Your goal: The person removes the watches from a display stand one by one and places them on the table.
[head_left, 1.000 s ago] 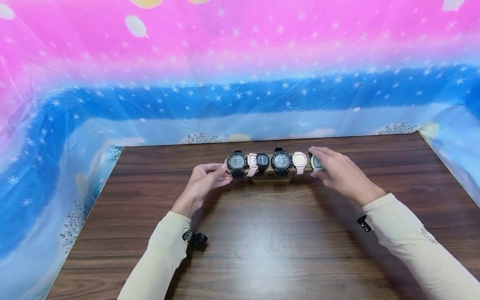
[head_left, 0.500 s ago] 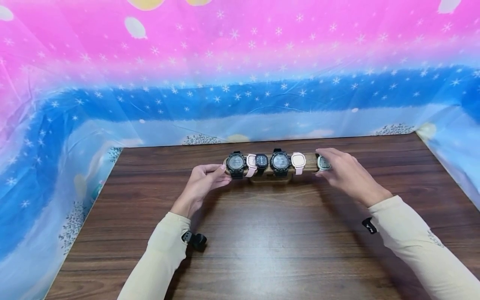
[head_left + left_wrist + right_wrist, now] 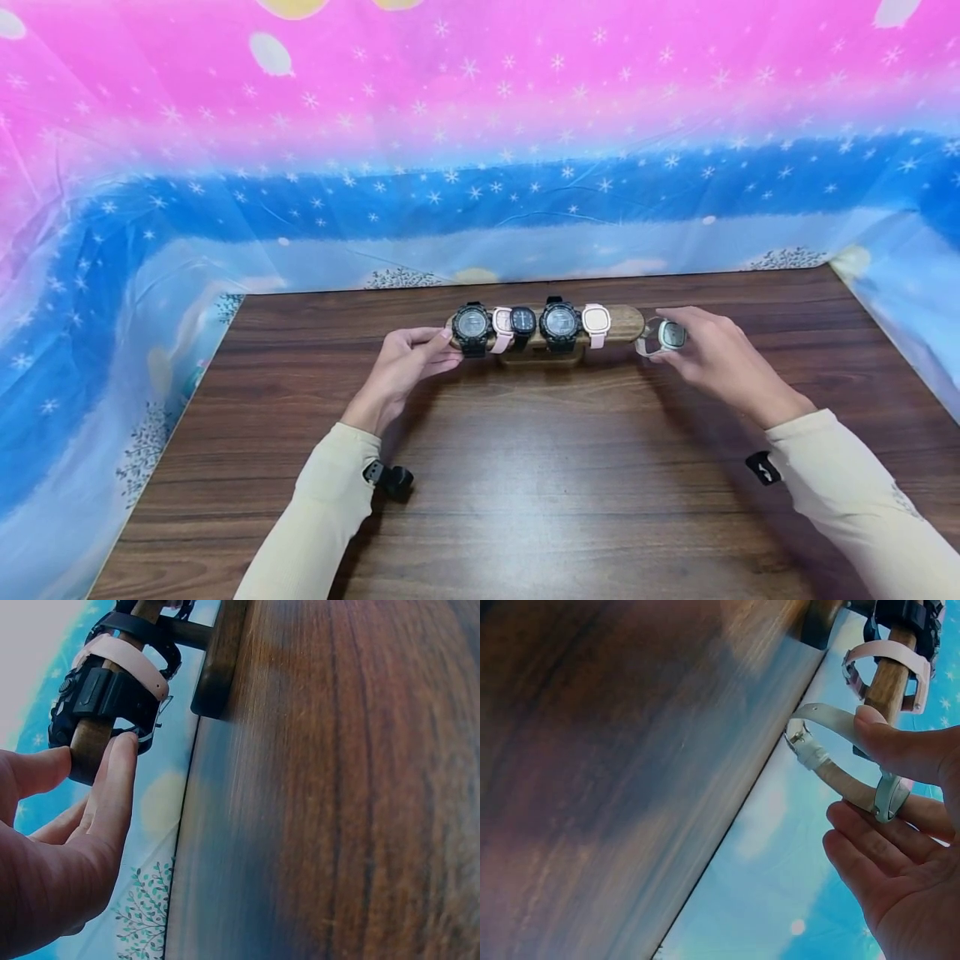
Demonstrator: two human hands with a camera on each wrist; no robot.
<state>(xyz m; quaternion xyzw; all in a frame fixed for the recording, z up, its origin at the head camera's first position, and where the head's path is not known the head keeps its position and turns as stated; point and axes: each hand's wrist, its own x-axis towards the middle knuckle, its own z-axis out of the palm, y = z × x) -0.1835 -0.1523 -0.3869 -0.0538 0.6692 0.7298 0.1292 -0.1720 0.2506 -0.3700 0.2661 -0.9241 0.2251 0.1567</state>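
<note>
A smooth brown wooden bar (image 3: 624, 323) with rounded ends lies across the head view, raised on its base (image 3: 542, 358). From its middle, the left hand (image 3: 402, 368) is at nine o'clock, pinching the end, and the right hand (image 3: 726, 360) at three o'clock, gripping a pale green watch (image 3: 672, 334) just beside the other end. That watch has a rounded-square face and a looped strap; whether the loop wholly clears the bar is hard to tell. Along the bar sit two chunky round black watches, two pink rounded-square ones and a slim black one. The table (image 3: 517, 475) is glossy, dark-grained wood; beyond it, towards twelve, hangs a creased, snowflake-printed cloth (image 3: 480, 108).

The left-wrist view alone shows thumb and fingers on opposite sides of the bar's end. The right-wrist view shows the pale strap's metal buckle (image 3: 797, 738), unseen from above.
</note>
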